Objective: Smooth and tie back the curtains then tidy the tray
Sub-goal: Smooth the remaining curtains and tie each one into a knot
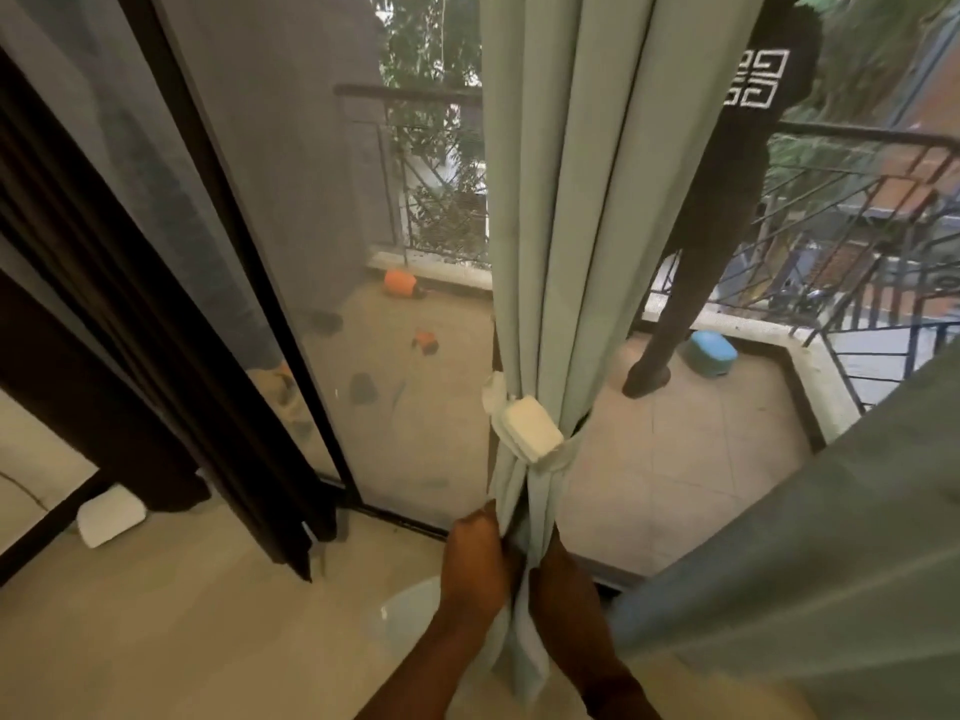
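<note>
A pale green curtain [571, 200] hangs in the middle, gathered into a narrow bundle by a matching tieback [558, 456] with a white block clasp [531, 426]. Below the tieback, my left hand [475, 561] grips the left folds of the curtain's lower part. My right hand [563, 579] holds the folds on the right side, partly hidden behind the fabric. The hem hangs between my forearms. A second pale green curtain panel [810, 579] fills the lower right. No tray is in view.
A dark brown curtain [135, 314] hangs at the left beside the sliding glass door frame [249, 262]. A white box [110, 516] lies on the floor. On the balcony stand a person in black [727, 200], a railing [857, 210], orange toys [399, 283] and a blue tub [711, 351].
</note>
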